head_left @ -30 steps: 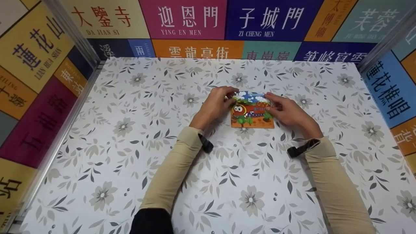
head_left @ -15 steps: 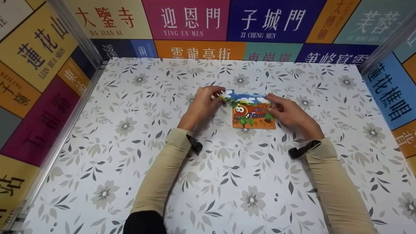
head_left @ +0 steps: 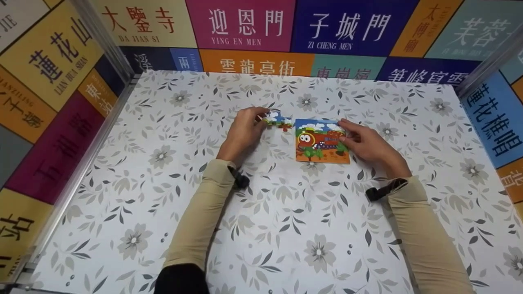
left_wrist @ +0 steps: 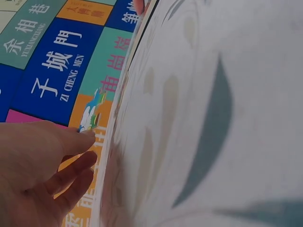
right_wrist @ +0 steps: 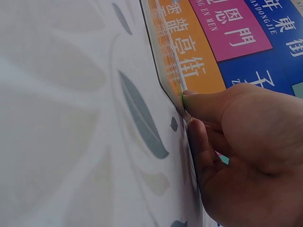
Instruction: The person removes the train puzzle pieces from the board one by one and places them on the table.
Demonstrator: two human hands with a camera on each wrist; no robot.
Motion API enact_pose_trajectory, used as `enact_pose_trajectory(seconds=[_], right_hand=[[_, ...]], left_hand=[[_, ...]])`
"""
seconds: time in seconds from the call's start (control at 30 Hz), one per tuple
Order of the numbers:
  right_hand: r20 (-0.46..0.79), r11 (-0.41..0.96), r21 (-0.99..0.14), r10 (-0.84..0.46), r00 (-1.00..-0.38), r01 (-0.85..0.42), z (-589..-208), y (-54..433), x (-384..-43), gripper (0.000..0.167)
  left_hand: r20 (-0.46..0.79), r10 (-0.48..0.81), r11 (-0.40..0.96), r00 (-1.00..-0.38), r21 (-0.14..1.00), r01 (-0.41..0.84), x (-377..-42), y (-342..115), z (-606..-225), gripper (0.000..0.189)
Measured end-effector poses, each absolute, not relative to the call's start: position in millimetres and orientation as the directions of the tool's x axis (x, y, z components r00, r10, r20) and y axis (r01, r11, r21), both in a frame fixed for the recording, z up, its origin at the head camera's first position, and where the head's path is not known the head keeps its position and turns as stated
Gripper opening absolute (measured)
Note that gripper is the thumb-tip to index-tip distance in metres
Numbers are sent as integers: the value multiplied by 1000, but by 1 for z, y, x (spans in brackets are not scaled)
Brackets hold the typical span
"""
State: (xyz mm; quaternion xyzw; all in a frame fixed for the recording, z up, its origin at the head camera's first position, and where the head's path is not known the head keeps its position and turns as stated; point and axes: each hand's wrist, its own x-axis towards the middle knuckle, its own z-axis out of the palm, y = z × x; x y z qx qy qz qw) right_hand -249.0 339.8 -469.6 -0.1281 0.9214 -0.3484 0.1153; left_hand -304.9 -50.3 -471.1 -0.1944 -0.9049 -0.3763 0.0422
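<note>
A square picture puzzle (head_left: 322, 141) of a smiling train lies flat on the table. Its right edge is between the thumb and fingers of my right hand (head_left: 369, 143), and the right wrist view shows that hand (right_wrist: 251, 151) pinching the thin edge. Left of the square, my left hand (head_left: 245, 132) pinches a small group of joined puzzle pieces (head_left: 282, 119) showing clouds, greenery and a bit of red. A narrow gap parts these pieces from the square. In the left wrist view the pieces (left_wrist: 90, 113) stick out beyond the thumb of the left hand (left_wrist: 47, 161).
A white tablecloth (head_left: 261, 228) with grey flowers and leaves covers the table. Colourful panels with large characters (head_left: 245, 24) stand along the back and both sides. Each wrist carries a small black camera, one by the left cuff (head_left: 242, 181).
My left hand has drawn the joined pieces leftward from over the square's upper part, and the whole train picture top now shows. The right hand keeps its place at the right edge.
</note>
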Motion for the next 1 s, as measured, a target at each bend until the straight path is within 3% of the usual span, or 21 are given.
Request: enact_pose_trajectory(seconds=[0.7, 1.0], right_hand=[[-158, 727, -678, -292, -943, -112, -469, 340, -249, 61], [-132, 720, -676, -329, -935, -157, -469, 340, -250, 61]], left_hand=[[156, 261, 733, -953, 610, 301, -309, -60, -474, 34], [146, 270, 718, -952, 628, 300, -308, -60, -471, 45]])
